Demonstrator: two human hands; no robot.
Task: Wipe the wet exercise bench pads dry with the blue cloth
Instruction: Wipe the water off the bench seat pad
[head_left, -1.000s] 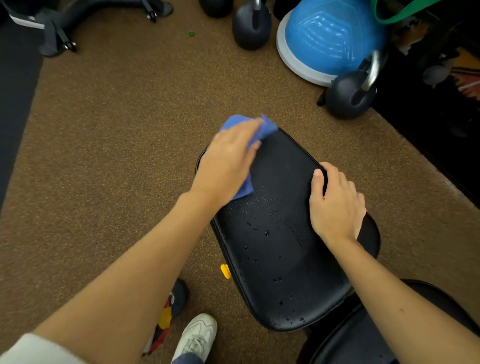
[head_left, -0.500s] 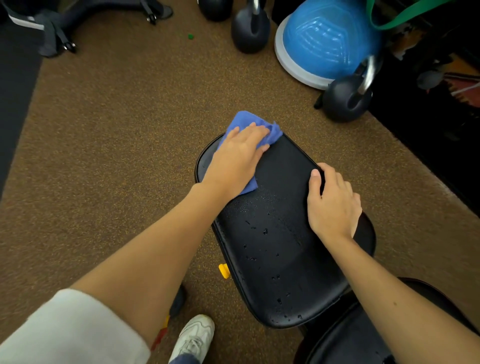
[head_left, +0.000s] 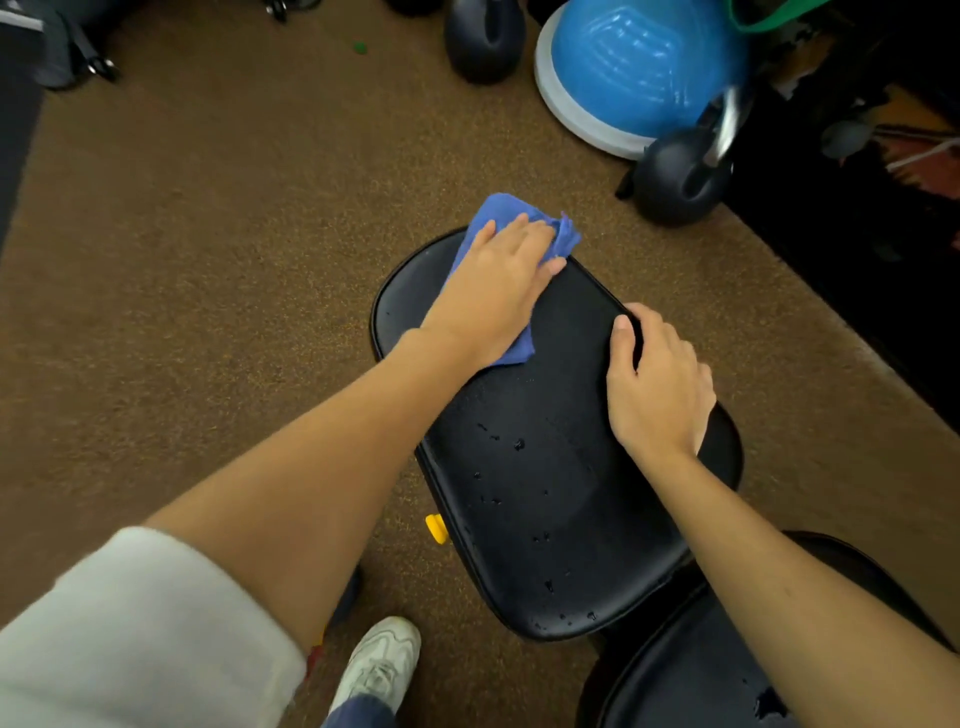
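A black bench pad (head_left: 540, 467) fills the middle of the view, with water drops on its near half. My left hand (head_left: 493, 291) lies flat with straight fingers on the blue cloth (head_left: 498, 213), pressing it onto the pad's far left end. The cloth sticks out past my fingertips and under my wrist. My right hand (head_left: 657, 384) grips the pad's right edge, thumb on top and fingers curled over the side. A second black pad (head_left: 691, 675) shows at the bottom right, with a wet patch near its lower edge.
Brown carpet surrounds the bench. A blue balance dome (head_left: 634, 67) and two black kettlebells (head_left: 680, 176) (head_left: 483, 36) stand beyond it. A yellow knob (head_left: 436, 529) juts out under the pad's left side. My white shoe (head_left: 379, 665) is on the floor below.
My left hand has slid the cloth across the pad's far end, from the left edge toward the middle. My right hand has kept its hold on the right edge.
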